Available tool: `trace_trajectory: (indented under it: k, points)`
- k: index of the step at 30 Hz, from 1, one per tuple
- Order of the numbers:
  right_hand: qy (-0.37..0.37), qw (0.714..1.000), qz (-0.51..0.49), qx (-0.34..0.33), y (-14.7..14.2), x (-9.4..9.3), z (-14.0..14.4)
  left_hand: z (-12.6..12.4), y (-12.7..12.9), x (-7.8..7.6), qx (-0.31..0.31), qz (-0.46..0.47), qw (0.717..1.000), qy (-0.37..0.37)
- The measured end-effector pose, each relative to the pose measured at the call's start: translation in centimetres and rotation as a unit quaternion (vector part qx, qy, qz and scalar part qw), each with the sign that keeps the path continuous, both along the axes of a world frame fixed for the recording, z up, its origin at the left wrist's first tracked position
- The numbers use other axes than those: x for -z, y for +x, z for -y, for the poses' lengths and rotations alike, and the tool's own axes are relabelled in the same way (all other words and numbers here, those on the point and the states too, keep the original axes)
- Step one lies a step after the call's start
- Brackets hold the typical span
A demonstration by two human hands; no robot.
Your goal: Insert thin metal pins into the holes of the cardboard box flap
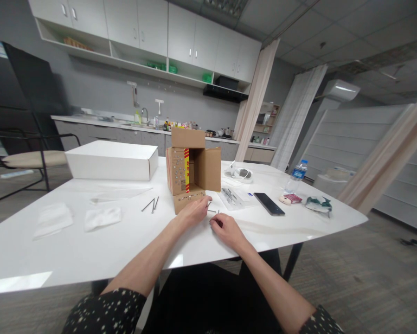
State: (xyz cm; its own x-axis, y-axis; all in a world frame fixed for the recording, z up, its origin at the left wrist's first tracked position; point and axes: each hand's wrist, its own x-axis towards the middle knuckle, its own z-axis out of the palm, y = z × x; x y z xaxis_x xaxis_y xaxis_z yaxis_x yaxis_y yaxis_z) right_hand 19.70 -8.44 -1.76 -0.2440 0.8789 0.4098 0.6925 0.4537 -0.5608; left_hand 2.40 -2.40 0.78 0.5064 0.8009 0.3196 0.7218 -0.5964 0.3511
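At the near edge of the white table [72, 246], the left hand [193, 212] pinches a small metal pin [208, 203] just beside the open cardboard box [190, 169] while the right hand [225, 228] rests curled, its grip unclear; fumbling could drop the pin among loose pins [151, 204] lying left.
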Motion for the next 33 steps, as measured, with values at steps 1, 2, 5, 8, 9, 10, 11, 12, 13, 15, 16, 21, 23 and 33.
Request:
trace_trajectory:
  k: [1,2,5,8,9,10,11,12,13,15,16,21,23,33]
  points:
    - [0.0,1.0,0.001,0.001,0.0,-0.05,0.02,0.07,-0.01,-0.07,0.003,-0.003,1.0,0.002]
    - [0.0,1.0,0.001,0.001,0.0,-0.08,0.03,0.13,-0.03,-0.13,0.006,-0.008,1.0,0.003]
    - [0.0,1.0,0.001,0.0,0.03,-0.09,0.02,0.24,-0.12,-0.17,0.012,-0.023,1.0,0.007]
    - [0.002,1.0,0.0,-0.003,0.07,0.0,-0.05,0.15,-0.22,-0.01,0.018,-0.022,0.999,0.016]
    - [0.003,1.0,0.0,-0.005,0.07,0.04,-0.07,0.1,-0.25,0.07,0.021,-0.019,0.999,0.019]
    - [0.003,1.0,0.001,-0.006,0.07,0.07,-0.09,0.04,-0.28,0.16,0.023,-0.016,0.999,0.022]
    - [0.003,1.0,0.001,-0.006,0.06,0.09,-0.11,-0.01,-0.31,0.24,0.025,-0.016,0.999,0.023]
    - [0.002,1.0,0.001,-0.007,0.05,0.1,-0.12,-0.05,-0.34,0.3,0.026,-0.015,0.999,0.024]
    - [0.002,1.0,0.001,-0.007,0.04,0.1,-0.12,-0.08,-0.37,0.35,0.028,-0.014,0.999,0.027]
    - [0.001,1.0,0.0,-0.006,0.02,0.06,-0.11,-0.09,-0.42,0.4,0.036,-0.009,0.999,0.033]
    - [0.001,1.0,0.0,-0.006,0.02,0.02,-0.09,-0.08,-0.44,0.41,0.04,-0.005,0.999,0.037]
    - [-0.001,1.0,0.0,-0.006,0.01,-0.17,0.04,0.02,-0.54,0.34,0.047,0.012,0.998,0.047]
    - [-0.001,1.0,-0.002,-0.004,0.0,-0.2,0.09,0.04,-0.57,0.31,0.05,0.019,0.997,0.05]
    - [-0.004,1.0,-0.001,0.0,-0.05,-0.38,0.28,0.25,-0.68,-0.23,0.06,0.053,0.996,0.047]
